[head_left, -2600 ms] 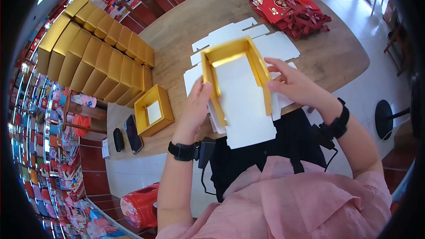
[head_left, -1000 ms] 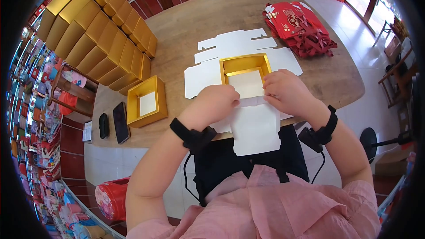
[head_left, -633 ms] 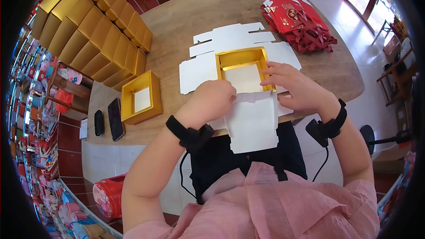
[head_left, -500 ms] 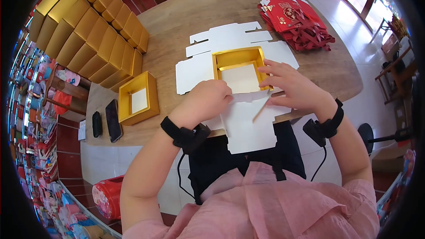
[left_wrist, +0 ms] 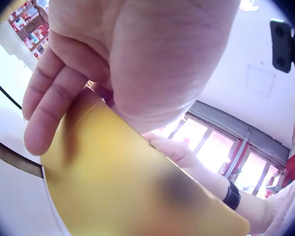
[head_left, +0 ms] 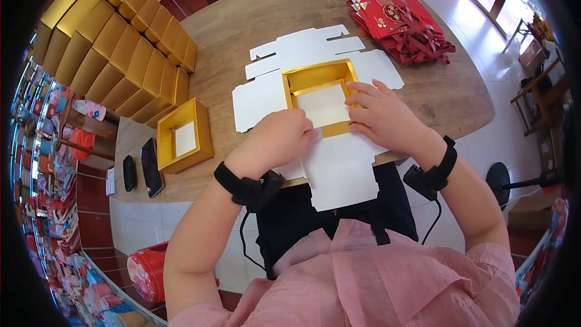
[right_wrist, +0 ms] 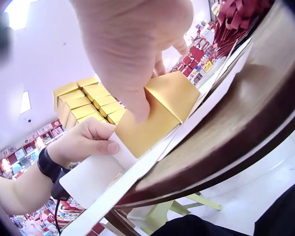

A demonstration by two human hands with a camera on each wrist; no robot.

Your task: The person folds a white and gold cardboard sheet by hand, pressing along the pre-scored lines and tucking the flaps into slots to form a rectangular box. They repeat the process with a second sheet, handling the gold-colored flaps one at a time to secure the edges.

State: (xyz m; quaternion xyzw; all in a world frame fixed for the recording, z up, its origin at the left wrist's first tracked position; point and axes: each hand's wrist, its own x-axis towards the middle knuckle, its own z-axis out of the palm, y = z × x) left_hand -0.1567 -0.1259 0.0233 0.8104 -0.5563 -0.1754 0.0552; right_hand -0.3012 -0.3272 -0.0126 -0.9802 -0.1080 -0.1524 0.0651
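Note:
A gold open-topped cardboard box (head_left: 321, 74) with a white floor stands on flat white die-cut sheets (head_left: 261, 102), close to the table's near edge. My left hand (head_left: 275, 136) grips its near left corner with curled fingers; in the left wrist view two fingers (left_wrist: 49, 113) lie along the gold outer wall. My right hand (head_left: 390, 115) holds the near right corner. In the right wrist view the right thumb (right_wrist: 137, 105) presses the gold wall, while the other fingers are mostly hidden beyond the rim. A white panel (head_left: 342, 175) sticks out toward my lap, past the edge.
Stacked gold boxes (head_left: 112, 51) tower at the left. Before them sits one open gold box (head_left: 204, 139), beside a phone (head_left: 152, 166) and a black case (head_left: 129, 173). Red gift bags (head_left: 399, 24) lie in a pile at the back right.
The side strips lying beside the white panel have been folded into a box, with a gold strip now showing at its near side. My right hand has moved slightly at its corner.

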